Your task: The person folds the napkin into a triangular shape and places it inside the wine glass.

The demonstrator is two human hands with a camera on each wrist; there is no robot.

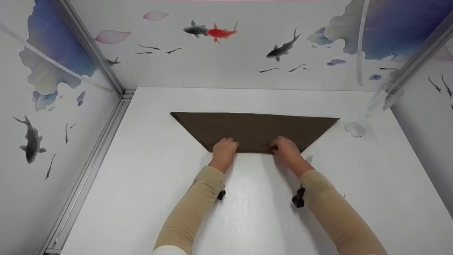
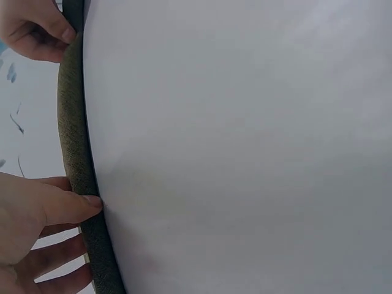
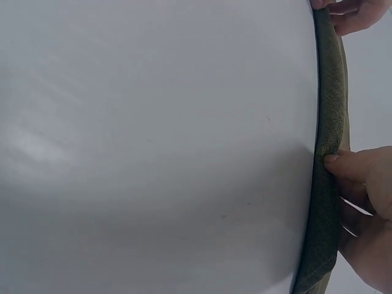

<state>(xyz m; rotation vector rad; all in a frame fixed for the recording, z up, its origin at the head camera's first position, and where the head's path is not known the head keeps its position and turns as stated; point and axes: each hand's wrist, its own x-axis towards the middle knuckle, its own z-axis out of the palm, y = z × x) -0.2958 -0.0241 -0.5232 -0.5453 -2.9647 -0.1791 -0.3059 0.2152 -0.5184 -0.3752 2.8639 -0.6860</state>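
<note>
A dark brown cloth (image 1: 253,129), folded to a trapezoid with its long side away from me, lies on the white table. At the left part of its short near edge, my left hand (image 1: 224,151) pinches the cloth. My right hand (image 1: 285,150) grips the same edge farther right. In the left wrist view, the left thumb presses the rounded edge of the cloth (image 2: 73,116), with the other fingers partly hidden behind it. The right wrist view shows the right thumb on the edge of the cloth (image 3: 331,92) and the fingers curled behind.
A small clear round dish (image 1: 354,129) sits right of the cloth. Beside my right wrist is a small translucent item (image 1: 309,159), too unclear to name. White walls printed with fish (image 1: 283,47) and leaves enclose the table, with metal rails (image 1: 88,159) along the left edge.
</note>
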